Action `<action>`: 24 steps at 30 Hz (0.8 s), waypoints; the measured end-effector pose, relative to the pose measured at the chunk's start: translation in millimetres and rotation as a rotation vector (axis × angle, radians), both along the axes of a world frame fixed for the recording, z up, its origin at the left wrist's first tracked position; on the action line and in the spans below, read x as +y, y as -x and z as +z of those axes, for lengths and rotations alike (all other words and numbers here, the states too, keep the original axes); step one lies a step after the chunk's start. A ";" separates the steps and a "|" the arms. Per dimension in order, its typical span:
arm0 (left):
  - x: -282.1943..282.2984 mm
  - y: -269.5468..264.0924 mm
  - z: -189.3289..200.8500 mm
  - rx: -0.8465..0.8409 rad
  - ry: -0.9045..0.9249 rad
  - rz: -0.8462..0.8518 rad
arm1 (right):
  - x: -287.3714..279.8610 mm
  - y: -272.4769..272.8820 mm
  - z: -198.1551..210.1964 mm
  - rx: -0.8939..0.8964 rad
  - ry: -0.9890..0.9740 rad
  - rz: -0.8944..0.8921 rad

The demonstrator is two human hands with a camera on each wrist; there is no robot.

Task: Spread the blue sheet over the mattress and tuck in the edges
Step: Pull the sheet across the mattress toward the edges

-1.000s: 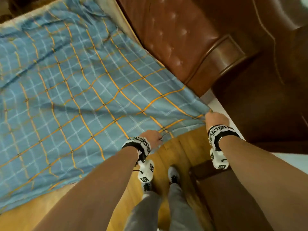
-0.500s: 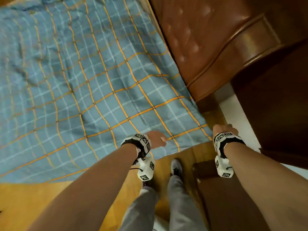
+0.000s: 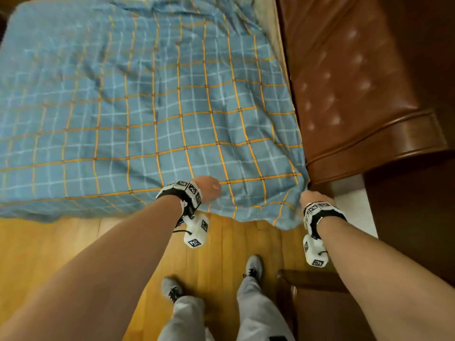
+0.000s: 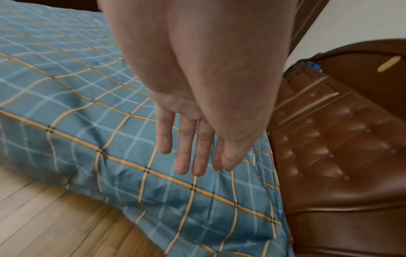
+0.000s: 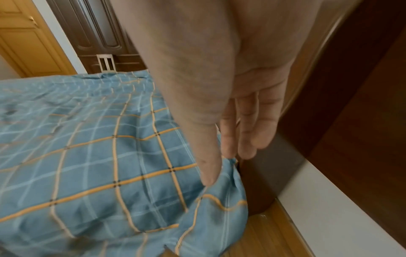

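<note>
The blue sheet [image 3: 172, 119] with orange and white checks lies spread over the mattress [image 3: 268, 25], of which only a beige strip shows by the headboard. Its near hem hangs over the side toward the floor, wrinkled at the corner. My left hand [image 3: 209, 189] hovers over the near edge, its fingers [image 4: 186, 156] straight and holding nothing. My right hand [image 3: 311, 198] is at the sheet's corner [image 5: 219, 200] beside the headboard. Its fingers [image 5: 248, 135] are straight, and the thumb [image 5: 208, 170] touches the bunched corner.
A brown tufted leather headboard [image 3: 357, 82] stands along the right side of the bed. Wooden floor [image 3: 234, 242] runs below the hem, where my two feet stand. A dark wooden cabinet [image 3: 320, 303] is by my right leg, and a door [image 5: 33, 43] lies beyond the bed.
Both hands gripped the raised near edge before. The sheet has since come down over the mattress side, and both hands have let go with fingers straightened.
</note>
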State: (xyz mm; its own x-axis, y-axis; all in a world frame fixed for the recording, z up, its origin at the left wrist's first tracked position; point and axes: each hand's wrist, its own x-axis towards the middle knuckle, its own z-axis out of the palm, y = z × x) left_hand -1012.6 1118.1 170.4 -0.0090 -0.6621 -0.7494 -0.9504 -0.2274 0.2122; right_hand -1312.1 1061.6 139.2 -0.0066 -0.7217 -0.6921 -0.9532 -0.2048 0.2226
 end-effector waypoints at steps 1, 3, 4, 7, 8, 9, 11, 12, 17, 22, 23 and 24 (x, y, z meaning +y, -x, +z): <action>6.2 -12.4 5.5 -0.001 0.018 0.012 | 3.7 -14.1 7.2 0.005 0.004 0.007; 21.3 -40.5 19.4 -0.003 0.035 0.029 | 10.8 -48.7 22.7 0.022 -0.004 0.040; 29.6 -57.4 28.1 0.002 0.047 0.035 | 14.2 -70.3 31.5 0.031 -0.012 0.064; 60.0 -117.4 53.0 0.042 0.126 0.093 | 25.1 -144.5 49.9 -0.024 -0.019 0.143; 87.5 -162.6 72.7 0.031 0.150 0.131 | 36.1 -198.6 60.9 -0.058 -0.009 0.200; 87.4 -164.4 76.4 0.051 0.162 0.141 | 32.5 -204.5 59.0 -0.055 -0.026 0.202; 120.9 -223.2 99.1 0.027 0.222 0.215 | 46.9 -278.3 74.5 -0.100 -0.006 0.263; 144.6 -258.2 113.2 0.001 0.230 0.260 | 60.9 -321.6 84.5 -0.126 0.008 0.294; 280.2 -435.6 162.4 -0.129 0.276 0.490 | 151.4 -546.8 140.7 -0.407 0.018 0.495; 408.8 -574.7 178.8 -0.213 0.267 0.712 | 244.1 -734.8 164.1 -0.657 -0.064 0.663; 429.7 -596.6 179.0 -0.227 0.285 0.754 | 258.5 -767.9 163.5 -0.675 -0.078 0.699; 448.8 -618.4 179.7 -0.246 0.296 0.801 | 272.8 -799.9 165.3 -0.684 -0.087 0.738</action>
State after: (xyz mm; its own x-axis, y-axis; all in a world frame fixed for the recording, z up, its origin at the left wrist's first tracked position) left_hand -394.2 1566.9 350.1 0.6790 -0.5670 -0.4663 -0.5557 -0.8121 0.1783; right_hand -512.2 1334.3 304.5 0.8396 -0.3320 -0.4300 -0.4989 -0.7845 -0.3683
